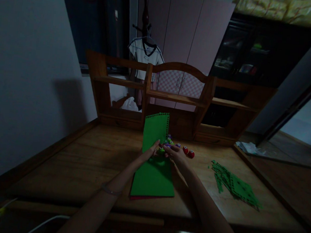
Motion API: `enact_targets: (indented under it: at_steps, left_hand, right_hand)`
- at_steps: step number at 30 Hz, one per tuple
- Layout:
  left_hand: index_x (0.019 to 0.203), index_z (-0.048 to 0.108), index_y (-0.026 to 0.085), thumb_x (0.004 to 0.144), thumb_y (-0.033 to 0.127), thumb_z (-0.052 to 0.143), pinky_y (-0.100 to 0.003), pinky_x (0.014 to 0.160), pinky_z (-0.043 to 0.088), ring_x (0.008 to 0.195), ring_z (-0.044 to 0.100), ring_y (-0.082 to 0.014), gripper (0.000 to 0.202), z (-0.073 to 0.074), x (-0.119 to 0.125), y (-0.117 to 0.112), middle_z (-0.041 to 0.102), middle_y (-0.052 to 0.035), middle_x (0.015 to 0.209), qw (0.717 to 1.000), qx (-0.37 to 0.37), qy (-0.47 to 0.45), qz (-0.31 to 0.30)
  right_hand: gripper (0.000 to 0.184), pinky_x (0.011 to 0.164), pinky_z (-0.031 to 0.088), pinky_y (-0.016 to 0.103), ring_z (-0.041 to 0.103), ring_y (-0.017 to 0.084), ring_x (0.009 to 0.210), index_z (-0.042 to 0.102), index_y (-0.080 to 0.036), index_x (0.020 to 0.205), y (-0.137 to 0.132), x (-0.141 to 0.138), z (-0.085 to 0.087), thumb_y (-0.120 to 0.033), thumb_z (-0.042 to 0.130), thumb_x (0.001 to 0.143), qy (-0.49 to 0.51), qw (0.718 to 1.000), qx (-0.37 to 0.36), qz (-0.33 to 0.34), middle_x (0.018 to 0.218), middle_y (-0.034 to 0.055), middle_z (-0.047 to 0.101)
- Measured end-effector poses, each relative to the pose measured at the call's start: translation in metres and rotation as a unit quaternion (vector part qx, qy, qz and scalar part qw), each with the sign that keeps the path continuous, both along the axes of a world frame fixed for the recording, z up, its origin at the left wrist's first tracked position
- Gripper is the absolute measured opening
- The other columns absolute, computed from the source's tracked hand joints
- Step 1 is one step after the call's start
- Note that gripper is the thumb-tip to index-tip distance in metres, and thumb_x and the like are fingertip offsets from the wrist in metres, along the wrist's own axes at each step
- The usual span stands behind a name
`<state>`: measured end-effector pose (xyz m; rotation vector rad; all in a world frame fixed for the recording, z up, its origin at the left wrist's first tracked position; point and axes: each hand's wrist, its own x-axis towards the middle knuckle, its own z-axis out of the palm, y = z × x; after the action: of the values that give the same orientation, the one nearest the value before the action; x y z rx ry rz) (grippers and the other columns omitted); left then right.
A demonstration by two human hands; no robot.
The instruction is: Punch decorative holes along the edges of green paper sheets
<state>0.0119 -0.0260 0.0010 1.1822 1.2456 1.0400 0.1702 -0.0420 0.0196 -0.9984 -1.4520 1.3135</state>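
Note:
My left hand point(152, 150) and my right hand point(175, 154) are close together over green sheets point(154, 179) on the wooden table. The fingers of both hands are bent and closed around something small between them. Dim light hides exactly what each holds. A light-green piece point(161, 150) shows at the fingertips. Behind the hands a green sheet point(154, 129) stands up, with dark marks along its top and right edges. Beside my right hand lie small round-topped red pieces point(191, 154) with white-and-dark spots, and similar purple pieces point(178, 145) and green ones.
A heap of green scraps and marked pieces point(242, 189) lies on the right of the table point(87, 161). A wooden shelf unit point(177, 96) runs along the back edge. A wall point(24, 102) rises at left. White cables point(47, 223) hang near the front left.

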Motion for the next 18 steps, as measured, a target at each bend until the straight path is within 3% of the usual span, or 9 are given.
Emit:
enact_targets:
  at_steps: [4, 7, 11, 18]
  left_hand:
    - [0.034, 0.040, 0.017, 0.071, 0.067, 0.039, -0.023, 0.045, 0.027, 0.036, 0.032, -0.0075, 0.062, 0.011, 0.005, -0.007, 0.033, 0.0029, 0.032, 1.000, -0.014, -0.012, 0.009]
    - [0.036, 0.042, 0.017, 0.074, 0.063, 0.039, -0.023, 0.044, 0.027, 0.035, 0.033, -0.0082, 0.059, 0.021, 0.011, -0.014, 0.032, 0.0034, 0.031, 0.996, -0.047, -0.071, -0.011]
    - [0.035, 0.041, 0.017, 0.076, 0.059, 0.040, -0.023, 0.045, 0.029, 0.036, 0.037, -0.0090, 0.059, 0.025, 0.015, -0.014, 0.033, 0.0022, 0.029, 0.990, -0.061, -0.123, -0.029]
    - [0.036, 0.045, 0.017, 0.084, 0.048, 0.034, -0.024, 0.046, 0.030, 0.035, 0.036, -0.0094, 0.058, 0.029, 0.016, -0.012, 0.032, 0.0020, 0.028, 0.993, -0.097, -0.071, 0.012]
  right_hand:
    - [0.045, 0.060, 0.041, 0.026, 0.055, 0.014, 0.066, 0.065, -0.020, 0.093, -0.001, 0.001, 0.000, -0.054, 0.062, 0.064, 0.002, 1.000, 0.002, -0.003, 0.084, 0.0052, 0.063]
    - [0.044, 0.059, 0.041, 0.026, 0.055, 0.014, 0.065, 0.065, -0.021, 0.092, -0.001, 0.001, -0.002, -0.054, 0.062, 0.064, -0.005, 1.000, -0.002, -0.009, 0.081, 0.0049, 0.063]
    - [0.042, 0.061, 0.042, 0.027, 0.055, 0.014, 0.066, 0.064, -0.021, 0.092, 0.001, 0.001, -0.004, -0.052, 0.062, 0.065, -0.003, 1.000, -0.002, -0.010, 0.084, 0.0058, 0.063]
    - [0.039, 0.060, 0.042, 0.028, 0.056, 0.015, 0.064, 0.065, -0.021, 0.091, 0.006, 0.002, -0.006, -0.050, 0.064, 0.064, -0.008, 1.000, 0.009, 0.005, 0.083, 0.0049, 0.064]
